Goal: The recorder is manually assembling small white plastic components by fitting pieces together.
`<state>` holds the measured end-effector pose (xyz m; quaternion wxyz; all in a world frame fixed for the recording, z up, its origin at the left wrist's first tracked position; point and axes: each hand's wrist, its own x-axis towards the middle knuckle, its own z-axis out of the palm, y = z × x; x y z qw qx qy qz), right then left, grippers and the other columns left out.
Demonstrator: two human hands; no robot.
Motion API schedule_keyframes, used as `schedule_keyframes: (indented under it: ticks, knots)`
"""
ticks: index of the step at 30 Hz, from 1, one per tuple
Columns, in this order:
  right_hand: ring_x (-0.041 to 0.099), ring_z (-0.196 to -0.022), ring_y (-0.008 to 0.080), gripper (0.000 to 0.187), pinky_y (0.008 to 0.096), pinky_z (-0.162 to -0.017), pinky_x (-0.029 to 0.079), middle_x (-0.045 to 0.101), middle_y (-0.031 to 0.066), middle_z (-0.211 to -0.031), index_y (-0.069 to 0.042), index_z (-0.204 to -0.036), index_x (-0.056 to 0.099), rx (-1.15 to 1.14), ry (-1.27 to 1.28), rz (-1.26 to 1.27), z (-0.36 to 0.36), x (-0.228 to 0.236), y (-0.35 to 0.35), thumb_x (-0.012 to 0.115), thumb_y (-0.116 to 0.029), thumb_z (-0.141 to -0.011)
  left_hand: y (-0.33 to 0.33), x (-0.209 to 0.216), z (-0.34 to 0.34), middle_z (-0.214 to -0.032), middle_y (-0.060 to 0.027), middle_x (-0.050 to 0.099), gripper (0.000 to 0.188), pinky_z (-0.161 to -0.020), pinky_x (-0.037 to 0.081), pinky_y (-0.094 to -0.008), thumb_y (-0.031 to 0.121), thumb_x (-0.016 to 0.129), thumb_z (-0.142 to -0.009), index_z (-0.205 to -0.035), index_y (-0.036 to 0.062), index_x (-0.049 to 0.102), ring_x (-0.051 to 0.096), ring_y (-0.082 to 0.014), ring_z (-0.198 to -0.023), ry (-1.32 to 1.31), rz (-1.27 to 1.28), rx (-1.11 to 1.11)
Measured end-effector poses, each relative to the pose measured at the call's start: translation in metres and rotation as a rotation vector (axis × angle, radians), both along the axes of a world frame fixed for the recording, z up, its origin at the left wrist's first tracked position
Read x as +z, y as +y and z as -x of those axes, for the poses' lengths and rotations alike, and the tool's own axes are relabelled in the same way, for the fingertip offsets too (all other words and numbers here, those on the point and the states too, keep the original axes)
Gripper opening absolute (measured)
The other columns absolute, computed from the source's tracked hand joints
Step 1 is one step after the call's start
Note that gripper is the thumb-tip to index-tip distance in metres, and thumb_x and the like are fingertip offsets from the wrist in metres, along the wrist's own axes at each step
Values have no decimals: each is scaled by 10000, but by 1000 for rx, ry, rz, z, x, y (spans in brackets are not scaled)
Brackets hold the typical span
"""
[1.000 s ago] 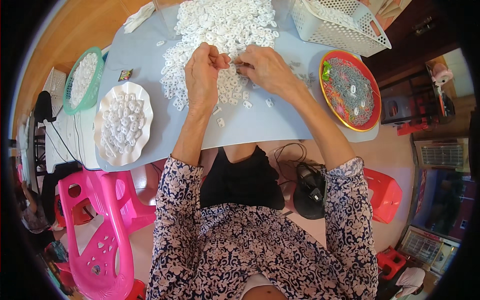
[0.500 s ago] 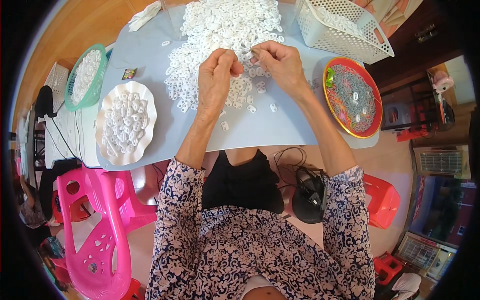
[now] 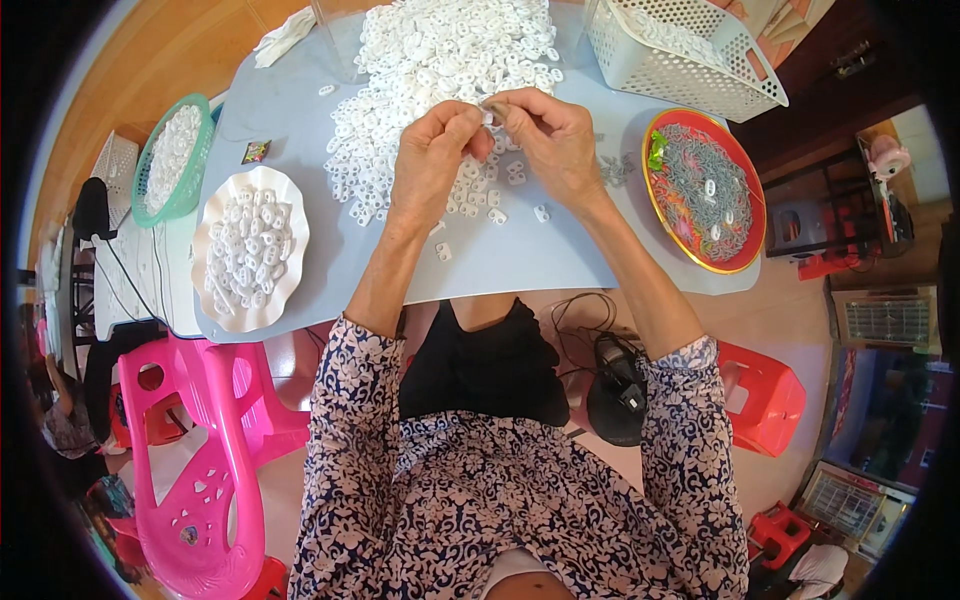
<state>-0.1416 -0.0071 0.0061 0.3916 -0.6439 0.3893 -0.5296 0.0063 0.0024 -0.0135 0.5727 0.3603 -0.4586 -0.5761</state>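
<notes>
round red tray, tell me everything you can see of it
The round red tray has a gold rim and looks glossy, perhaps plastic, with pink-orange patterning showing inside. It lies on the grey-blue table near the white perforated basket. Thin grey pieces cover most of it, with a few white pieces on top and something bright green by its upper left rim. Neither the left hand nor the right hand touches it.

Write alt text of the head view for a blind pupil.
A person's left hand and right hand are close together over a heap of small white pieces on a grey-blue table. A scalloped white dish of white pieces stands left, a red tray of mostly grey pieces right.
</notes>
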Motion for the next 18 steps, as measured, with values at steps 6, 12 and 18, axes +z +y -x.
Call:
schedule_keyframes:
  ticks: [6, 12, 18]
  knots:
    - [524, -617, 41, 122, 206, -540, 431, 639, 7, -708, -3, -922, 678, -13, 66, -83, 9, -1, -2, 636, -86, -843, 4, 4, 5, -781, -50, 615, 208, -719, 444, -256, 165, 505, -940, -957, -14, 610, 548, -110, -743, -218, 82, 30]
    - [523, -583, 56, 107, 216, -532, 438, 632, 10, -683, 2, -877, 674, -28, 59, 3, 5, -5, -7, 652, -85, -819, 4, 5, 10, -732, -40, 627, 191, -660, 443, -221, 135, 505, -927, -919, -19, 618, 545, -83, -683, -261, 125, 74]
    - [500, -545, 57, 158, 236, -502, 412, 622, 18, -622, 7, -804, 678, -59, 125, -101, 3, 5, -10, 650, -148, -817, 1, 2, 6, -760, -58, 635, 163, -681, 448, -238, 121, 526, -904, -919, -8, 625, 567, -103, -715, -23, 49, 31]
